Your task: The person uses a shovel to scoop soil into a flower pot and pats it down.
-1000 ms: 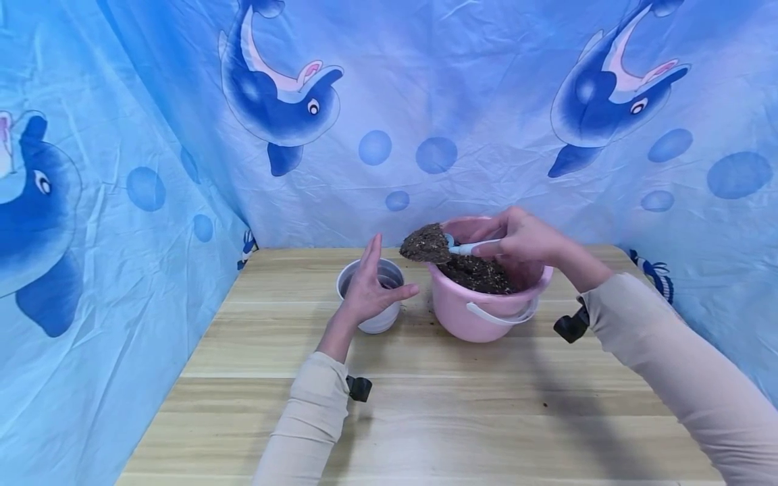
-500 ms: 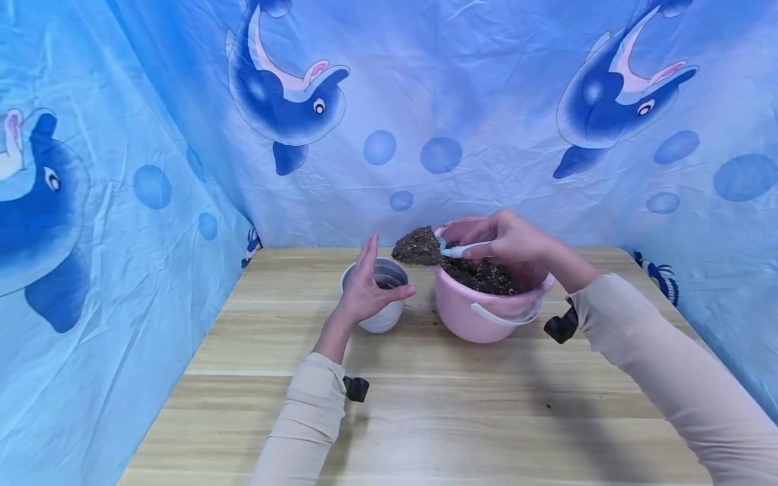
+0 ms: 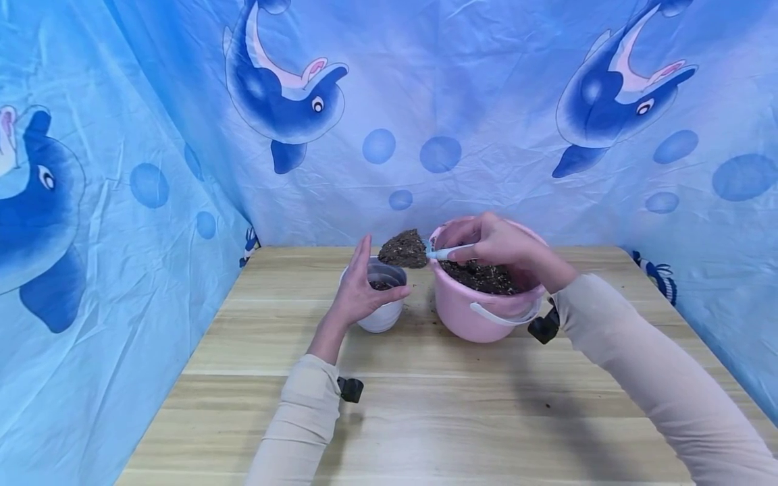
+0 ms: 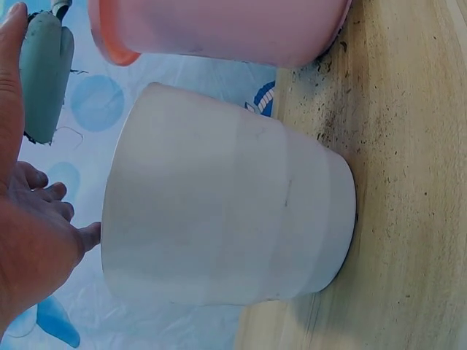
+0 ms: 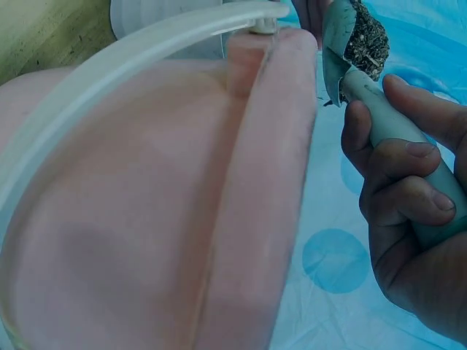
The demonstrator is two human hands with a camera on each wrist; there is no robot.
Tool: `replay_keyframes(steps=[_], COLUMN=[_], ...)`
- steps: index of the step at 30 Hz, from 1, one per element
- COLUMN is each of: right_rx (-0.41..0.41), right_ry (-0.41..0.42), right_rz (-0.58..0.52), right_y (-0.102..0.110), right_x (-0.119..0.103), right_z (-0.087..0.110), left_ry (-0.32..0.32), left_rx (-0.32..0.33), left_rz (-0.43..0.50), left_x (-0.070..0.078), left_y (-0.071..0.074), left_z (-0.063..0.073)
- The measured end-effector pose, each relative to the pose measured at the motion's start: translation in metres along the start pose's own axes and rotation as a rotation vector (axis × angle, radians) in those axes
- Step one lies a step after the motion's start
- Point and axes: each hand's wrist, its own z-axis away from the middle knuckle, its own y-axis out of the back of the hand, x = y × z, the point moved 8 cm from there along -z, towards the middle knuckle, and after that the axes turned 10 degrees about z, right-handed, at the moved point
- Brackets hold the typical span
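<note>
My right hand [image 3: 507,243] grips the pale blue-green handle of a hand trowel [image 5: 398,120], fingers curled round it. A heap of dark soil [image 3: 404,250] sits on its blade, which hangs just over the right side of a white plant pot's rim. That pot [image 3: 381,317] stands upright with some soil inside. Beside its rim, my left hand [image 3: 355,293] is held with fingers straight and thumb spread. In the left wrist view, the trowel blade's underside [image 4: 45,80] shows above the pot. Whether that hand touches the pot, I cannot tell.
A pink bucket [image 3: 468,320] of dark soil stands to the pot's right, its white handle [image 3: 504,317] hanging down in front. Soil crumbs [image 4: 332,120] are scattered on the wooden table [image 3: 425,418]. Blue dolphin-print cloth [image 3: 401,101] hangs behind and at the sides.
My right hand has moved left with the loaded trowel, bringing the blade from the bucket's edge to over the pot's rim. My left hand has barely moved.
</note>
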Motion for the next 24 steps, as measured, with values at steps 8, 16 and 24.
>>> replay_keyframes(steps=[8,16,24], right_rx=[-0.018,-0.037,-0.024], right_ry=[-0.089,-0.165,-0.164], right_rz=[-0.047,-0.093,-0.046], right_y=[-0.009,-0.014,-0.020], right_x=[0.005,0.006,0.003], right_z=[-0.010,-0.015,-0.020], left_ry=[0.015,0.002,0.038], left_rx=[0.010,0.021,0.038], left_rz=[-0.004,0.000,-0.009], left_x=[-0.005,-0.009,-0.017], left_y=[0.007,0.014,0.019], left_z=[0.001,0.003,0.006])
